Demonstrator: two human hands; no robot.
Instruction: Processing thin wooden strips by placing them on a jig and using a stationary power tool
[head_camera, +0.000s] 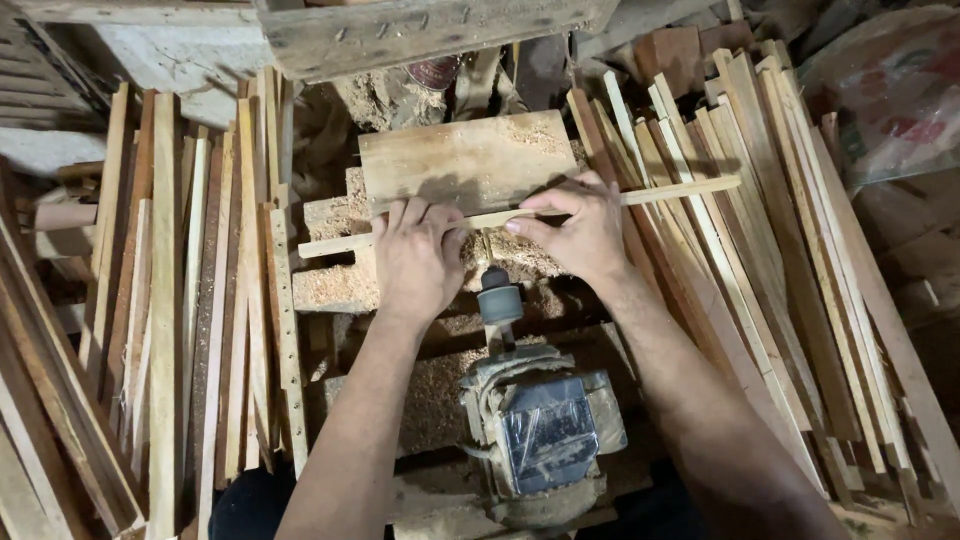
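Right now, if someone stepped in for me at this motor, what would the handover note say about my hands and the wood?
Left hand: fingers pressing down on the thin slat, left of the motor's chuck.
Right hand: gripping the same slat, just right of the chuck.
Slat: lying crosswise over the sawdust-covered block, in front of the board, with the chuck pointing at the stretch between the hands.
Motor: below the hands, wrapped in cloth and plastic.
Done: cannot tell whether this slat is drilled; a slat with a row of holes stands at left.
Left: stacks of slats on the right.
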